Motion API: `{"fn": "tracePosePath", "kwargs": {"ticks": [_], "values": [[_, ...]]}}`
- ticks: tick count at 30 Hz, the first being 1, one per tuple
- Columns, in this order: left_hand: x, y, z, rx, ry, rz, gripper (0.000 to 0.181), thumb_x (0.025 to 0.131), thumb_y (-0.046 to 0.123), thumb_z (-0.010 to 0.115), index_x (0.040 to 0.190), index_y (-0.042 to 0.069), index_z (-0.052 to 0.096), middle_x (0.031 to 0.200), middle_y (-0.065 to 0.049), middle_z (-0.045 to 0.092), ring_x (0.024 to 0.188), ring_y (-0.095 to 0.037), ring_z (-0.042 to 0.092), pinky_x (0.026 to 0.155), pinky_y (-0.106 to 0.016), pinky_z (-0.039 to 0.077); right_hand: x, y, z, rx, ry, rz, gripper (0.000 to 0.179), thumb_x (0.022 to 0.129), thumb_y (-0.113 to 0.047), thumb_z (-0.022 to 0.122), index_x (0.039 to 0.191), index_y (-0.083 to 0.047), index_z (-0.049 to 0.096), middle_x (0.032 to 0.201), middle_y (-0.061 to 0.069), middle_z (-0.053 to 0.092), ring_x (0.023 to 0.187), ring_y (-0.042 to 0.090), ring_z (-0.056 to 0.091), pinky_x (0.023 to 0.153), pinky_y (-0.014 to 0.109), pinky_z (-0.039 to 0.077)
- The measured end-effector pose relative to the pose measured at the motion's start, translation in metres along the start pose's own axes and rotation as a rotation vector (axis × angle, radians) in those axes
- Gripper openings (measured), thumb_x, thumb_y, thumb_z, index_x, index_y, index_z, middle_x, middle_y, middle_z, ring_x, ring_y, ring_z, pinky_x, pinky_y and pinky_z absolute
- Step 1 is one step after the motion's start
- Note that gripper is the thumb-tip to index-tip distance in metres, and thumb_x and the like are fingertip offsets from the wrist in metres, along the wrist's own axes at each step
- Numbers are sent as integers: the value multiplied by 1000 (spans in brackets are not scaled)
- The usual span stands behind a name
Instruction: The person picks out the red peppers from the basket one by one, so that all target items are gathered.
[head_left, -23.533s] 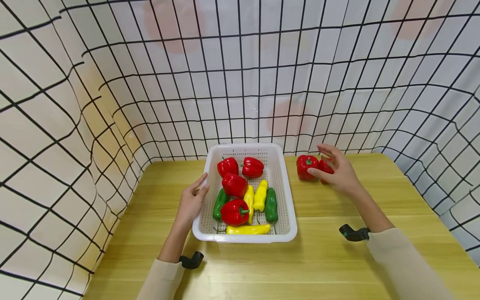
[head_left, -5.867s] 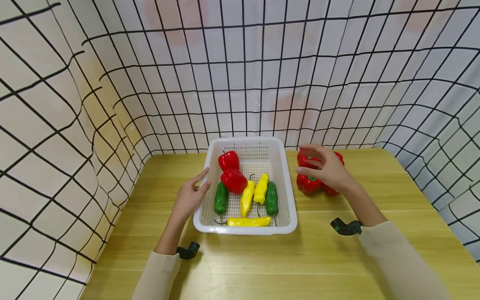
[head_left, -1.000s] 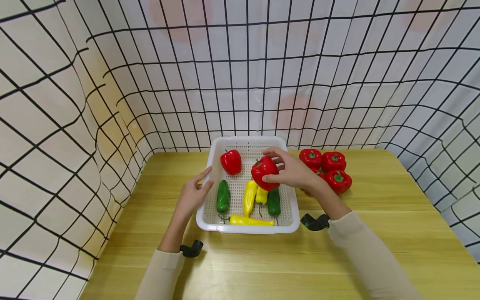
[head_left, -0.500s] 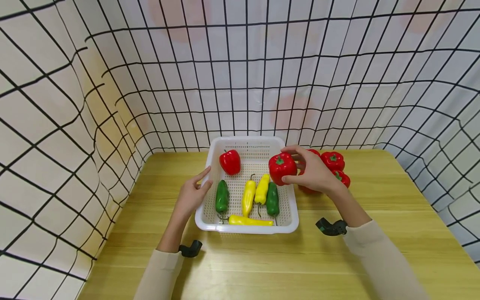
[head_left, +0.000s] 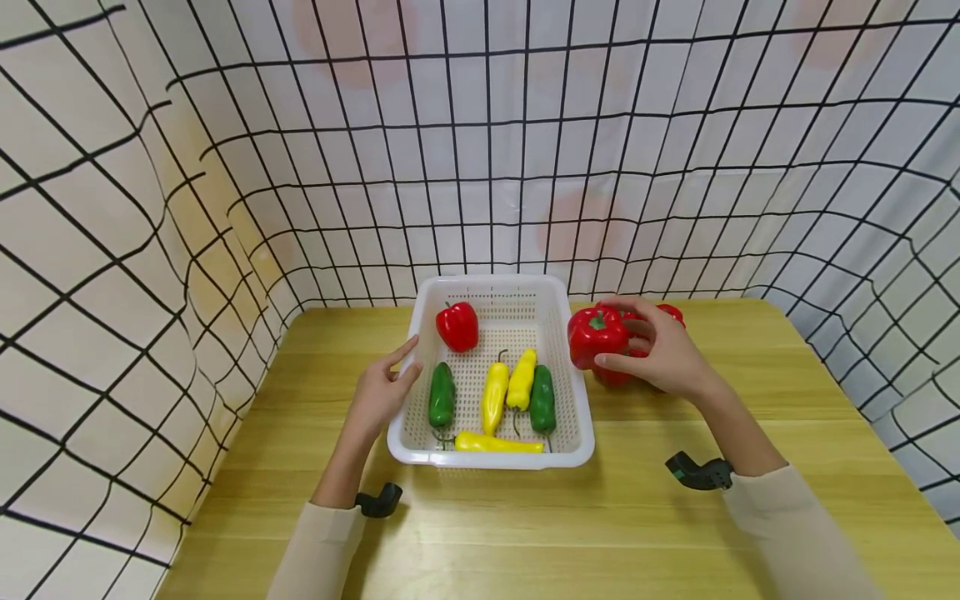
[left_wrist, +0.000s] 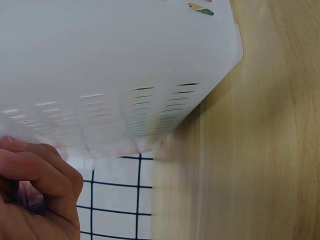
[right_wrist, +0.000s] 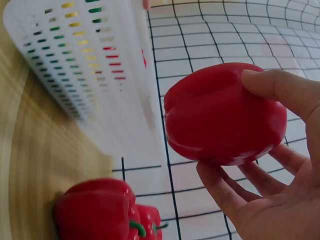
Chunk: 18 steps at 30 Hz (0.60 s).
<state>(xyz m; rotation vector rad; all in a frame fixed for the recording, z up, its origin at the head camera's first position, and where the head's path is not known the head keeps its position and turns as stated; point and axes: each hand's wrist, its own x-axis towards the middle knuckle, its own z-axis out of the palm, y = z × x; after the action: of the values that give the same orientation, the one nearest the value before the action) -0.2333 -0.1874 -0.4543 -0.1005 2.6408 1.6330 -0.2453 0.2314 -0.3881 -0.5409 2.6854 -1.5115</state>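
Pinched between thumb and fingertips of my right hand (head_left: 663,350) is a red bell pepper (head_left: 595,336), raised just outside the right rim of a white perforated basket (head_left: 491,461). The right wrist view shows this pepper in the air, above other red bell peppers (right_wrist: 95,210) on the table. My left hand (head_left: 381,390) grips the basket's left rim, its fingers curled there in the left wrist view. Inside the basket are one red bell pepper (head_left: 457,327), two green peppers (head_left: 442,396) and three long yellow peppers (head_left: 495,396).
Behind my right hand, several red bell peppers (head_left: 672,313) are grouped on the wooden table (head_left: 480,533), partly hidden. A white cloth with black grid lines (head_left: 517,167) surrounds the back and sides. Each wrist carries a small black camera mount (head_left: 700,472).
Over the last second my right hand has carried the red bell pepper from above the basket rightward past its rim. Earlier, more red bell peppers lay in the basket and fewer on the right. Left hand stayed.
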Motion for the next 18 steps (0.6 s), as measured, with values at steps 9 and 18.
{"fn": "tracePosePath", "kwargs": {"ticks": [9, 18], "values": [[-1, -3, -2, -28, -25, -16, 50, 103, 37, 62, 151, 46, 49, 92, -21, 70, 74, -27, 75, 60, -40, 65, -17, 13, -13, 15, 53, 18, 81, 86, -18, 85, 154, -15, 41, 154, 14, 43, 134, 41, 49, 90, 8, 51], [0, -4, -1, -37, -28, -21, 50, 103, 38, 63, 150, 46, 49, 104, -24, 71, 80, -31, 76, 61, -41, 65, -32, 33, -20, -3, 61, 79, 82, 86, -21, 85, 153, -9, 40, 156, 18, 41, 135, 45, 48, 88, 5, 50]]}}
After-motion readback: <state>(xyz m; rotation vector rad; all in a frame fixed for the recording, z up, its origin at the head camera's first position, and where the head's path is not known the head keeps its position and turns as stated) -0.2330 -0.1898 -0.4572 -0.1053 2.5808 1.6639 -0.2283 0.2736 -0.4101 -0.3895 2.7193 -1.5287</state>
